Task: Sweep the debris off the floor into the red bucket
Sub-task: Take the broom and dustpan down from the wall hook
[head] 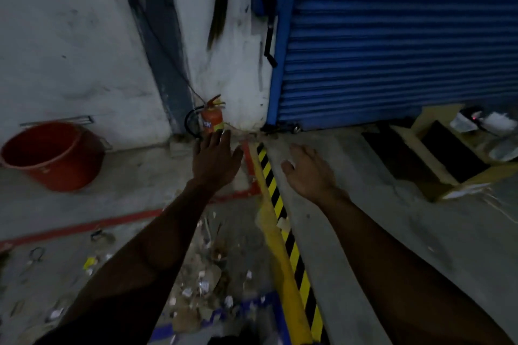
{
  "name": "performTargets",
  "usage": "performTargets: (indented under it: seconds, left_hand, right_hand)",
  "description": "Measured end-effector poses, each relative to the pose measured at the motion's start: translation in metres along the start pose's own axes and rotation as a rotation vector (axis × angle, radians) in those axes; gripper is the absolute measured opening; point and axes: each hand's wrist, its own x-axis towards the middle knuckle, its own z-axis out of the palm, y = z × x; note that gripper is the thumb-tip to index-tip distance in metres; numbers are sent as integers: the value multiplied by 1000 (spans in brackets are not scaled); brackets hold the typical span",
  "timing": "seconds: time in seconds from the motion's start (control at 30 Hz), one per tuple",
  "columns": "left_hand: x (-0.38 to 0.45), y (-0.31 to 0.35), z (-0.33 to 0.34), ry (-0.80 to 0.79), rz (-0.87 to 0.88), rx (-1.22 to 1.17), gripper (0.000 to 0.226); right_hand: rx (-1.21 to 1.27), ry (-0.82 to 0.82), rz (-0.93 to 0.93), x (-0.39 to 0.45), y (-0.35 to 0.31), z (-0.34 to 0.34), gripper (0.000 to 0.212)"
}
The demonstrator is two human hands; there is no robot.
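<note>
The red bucket (pixel 53 155) stands tilted against the white wall at the left, its mouth open toward me. Debris (pixel 207 274), scraps of paper, plastic and dirt, lies scattered on the concrete floor under my left forearm, near the bottom centre. My left hand (pixel 214 158) is stretched forward with straight fingers and holds nothing, in front of the wall corner. My right hand (pixel 307 169) hovers palm down over the grey floor to the right of the striped strip, fingers relaxed and empty. No broom is in view.
A small red fire extinguisher (pixel 213 119) stands in the wall corner. A blue roller shutter (pixel 392 36) fills the right. A yellow-and-black striped strip (pixel 283 232) runs along the floor. Open cardboard boxes (pixel 437 154) sit at the right. Red tape lines (pixel 84 227) cross the floor.
</note>
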Motion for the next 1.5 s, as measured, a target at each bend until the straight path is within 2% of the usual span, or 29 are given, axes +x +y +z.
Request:
performTargets:
  seconds: [0.23,0.43,0.5,0.73,0.83,1.0,1.27,1.37,1.5]
  left_hand:
    - [175,34,-26,195,-20,59,58]
    - [316,52,-42,352,-141,67,71]
    - [351,57,-54,383,-182,69,65]
    - [492,74,-130,528,-248,77,60]
    - [545,72,-163,597,-249,45,59]
    - [628,55,-217,726,-198,-3,57]
    - [790,-2,-326,851,-61,-105,59]
    - [847,-11,-365,850,-16,-147,70]
    - [904,-8,-403,883,80,-101,70]
  right_hand:
    - [28,118,-139,183,-2,-59,53]
    - [100,240,-325,353,3,-126,60]
    - [91,263,-369,397,-1,-148,59]
    - [150,310,-537,547,-50,-236,61]
    - [248,352,-584,596,-79,-266,60]
    - [246,474,-687,669,-133,-314,59]
    - [205,708,-724,794,-237,-404,57]
    - [277,736,-695,838,-273,-440,64]
    - [387,761,-687,886,-311,-480,66]
